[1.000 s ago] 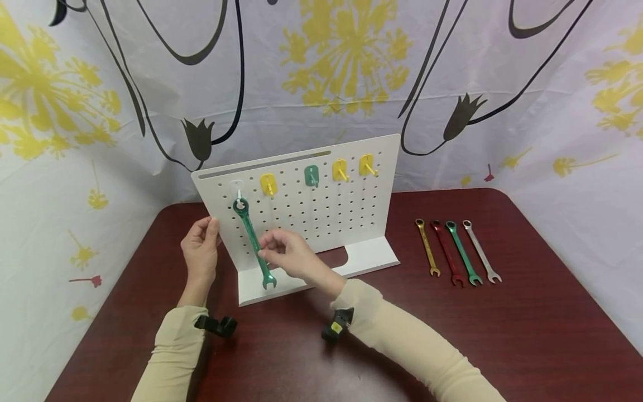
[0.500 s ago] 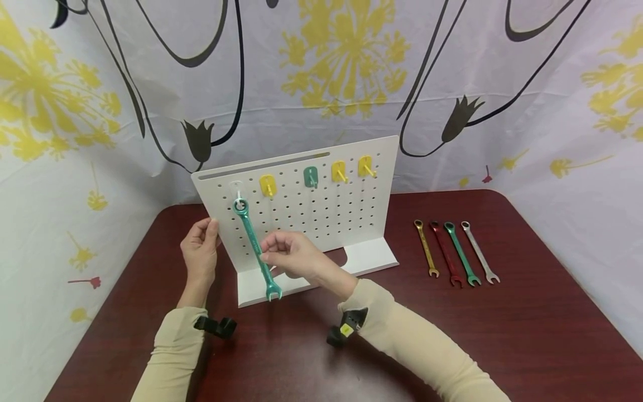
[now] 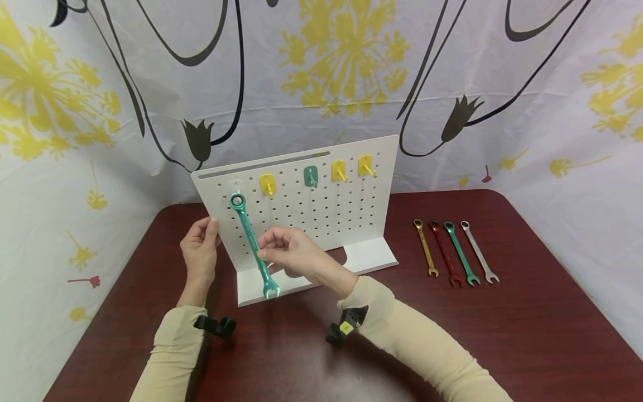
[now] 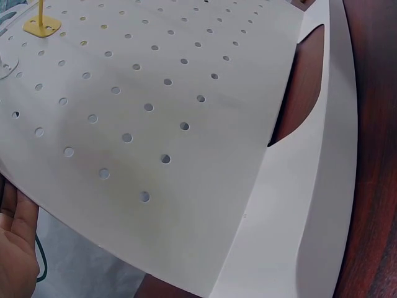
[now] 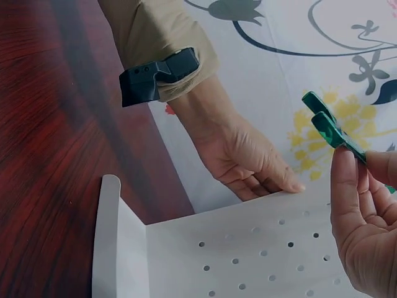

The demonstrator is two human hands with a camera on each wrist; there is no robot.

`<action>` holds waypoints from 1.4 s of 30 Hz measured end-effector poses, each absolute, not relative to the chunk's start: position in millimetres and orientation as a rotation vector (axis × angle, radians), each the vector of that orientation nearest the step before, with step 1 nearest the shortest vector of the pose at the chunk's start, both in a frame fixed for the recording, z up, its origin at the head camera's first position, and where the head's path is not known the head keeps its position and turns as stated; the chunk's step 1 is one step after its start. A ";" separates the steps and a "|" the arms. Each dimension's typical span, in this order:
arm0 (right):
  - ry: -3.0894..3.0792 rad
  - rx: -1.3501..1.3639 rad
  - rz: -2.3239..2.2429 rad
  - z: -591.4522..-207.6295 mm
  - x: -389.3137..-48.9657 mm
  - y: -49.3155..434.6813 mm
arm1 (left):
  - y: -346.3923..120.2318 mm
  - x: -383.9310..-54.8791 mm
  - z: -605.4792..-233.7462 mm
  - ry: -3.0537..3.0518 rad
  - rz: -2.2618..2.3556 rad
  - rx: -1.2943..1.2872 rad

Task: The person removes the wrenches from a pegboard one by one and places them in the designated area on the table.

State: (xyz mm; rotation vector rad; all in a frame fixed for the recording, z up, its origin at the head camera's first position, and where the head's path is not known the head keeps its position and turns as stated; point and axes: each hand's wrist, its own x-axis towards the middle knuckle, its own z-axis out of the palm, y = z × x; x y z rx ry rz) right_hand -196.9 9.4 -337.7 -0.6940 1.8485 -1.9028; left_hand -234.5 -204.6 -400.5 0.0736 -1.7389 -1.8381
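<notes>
My right hand [image 3: 288, 254] pinches a green combination wrench [image 3: 249, 233] by its shaft, in front of the white pegboard [image 3: 326, 209]. The wrench tilts with its ring end up and its open end down. That ring overlaps the whitish clear hook [image 3: 235, 185] at the board's left; whether the hook passes through it I cannot tell. My left hand [image 3: 200, 245] grips the board's left edge, thumb in front. The right wrist view shows the wrench's jaw end [image 5: 329, 124] above my right hand's fingers. Only part of my left hand [image 4: 15, 248] appears in the left wrist view.
Along the board's upper part sit yellow hooks [image 3: 268, 185] and a green hook [image 3: 311, 176]. To the right on the dark red table [image 3: 432, 335] lie a gold wrench [image 3: 426, 247], a red wrench [image 3: 445, 253], another green wrench [image 3: 461, 253] and a silver wrench [image 3: 479, 251].
The wrench's ring has shifted slightly up and left, over the clear hook's prong. Its open end first dropped a little, then rose slightly. My left hand stays on the board's edge.
</notes>
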 end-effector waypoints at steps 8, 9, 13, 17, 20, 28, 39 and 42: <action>1.864 -0.692 -1.875 -339.4 -194.6 17.2 | -203.9 -235.4 -400.2 -1.691 -1.884 0.042; 1.873 -0.684 -1.865 -339.0 -193.7 18.8 | -203.9 -235.6 -400.2 -1.691 -1.884 0.040; 1.898 -0.662 -1.828 -339.2 -191.0 26.6 | -204.1 -235.5 -400.3 -1.692 -1.883 0.031; 1.879 -0.679 -1.836 -341.6 -188.7 35.9 | -204.3 -235.2 -400.2 -1.712 -1.859 0.029; 1.881 -0.713 -1.849 -345.0 -187.4 43.5 | -204.3 -235.2 -400.5 -1.722 -1.848 0.030; 1.915 -0.704 -1.854 -356.8 -185.1 66.1 | -204.8 -235.9 -403.1 -1.737 -1.831 0.045; 1.991 -0.630 -1.849 -365.9 -183.6 100.8 | -204.8 -234.4 -401.8 -1.729 -1.843 0.036; 2.013 -0.623 -1.845 -369.0 -183.7 114.0 | -204.3 -234.3 -400.8 -1.724 -1.847 0.034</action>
